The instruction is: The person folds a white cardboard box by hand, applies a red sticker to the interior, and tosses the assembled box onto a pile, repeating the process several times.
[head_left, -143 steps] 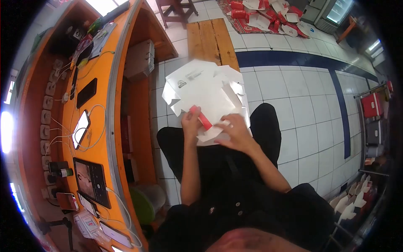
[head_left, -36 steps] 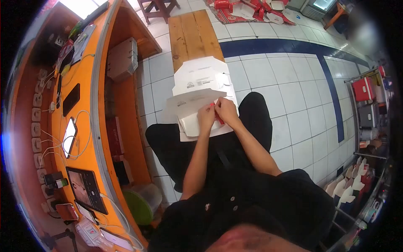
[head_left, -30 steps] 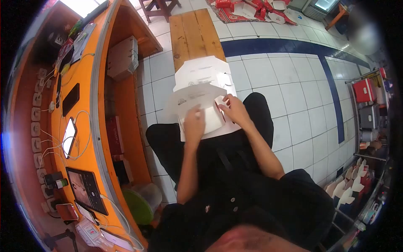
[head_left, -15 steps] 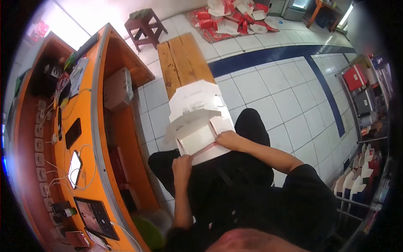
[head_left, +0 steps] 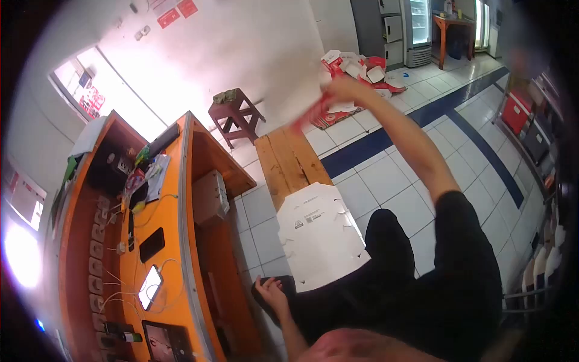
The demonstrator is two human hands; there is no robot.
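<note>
The tiled floor (head_left: pixel 386 184) spreads across the right half of the frame, and the orange counter (head_left: pixel 172 241) fills the lower left, with dark-clad knees at lower centre. The bench (head_left: pixel 289 160) runs from the centre toward the upper middle. On its near end, between the knees, lies the white sheet (head_left: pixel 322 241), flat, with notched sides and small print; whether it is one layer or several cannot be told. The pile (head_left: pixel 374 75) of red and white cartons sits on a patterned mat in the upper middle, right of centre, and the stool (head_left: pixel 232 111) stands left of the bench's far end. The red piece (head_left: pixel 310 116) hangs aslant at upper centre, in the air near the pile, too blurred to show its form. The right hand (head_left: pixel 347 90), on an outstretched arm, looks clamped on its upper end, though blur hides the fingers' exact placing. The left hand (head_left: pixel 272 295), beside the left knee, has its fingers loosely apart, half curled, holding nothing visible. The step in hand seems to be the right hand's carrying of the red piece, away from the sheet. Letting go out there would call for a clean parting of the fingers; folding the sheet would call for both hands at its edges.
</note>
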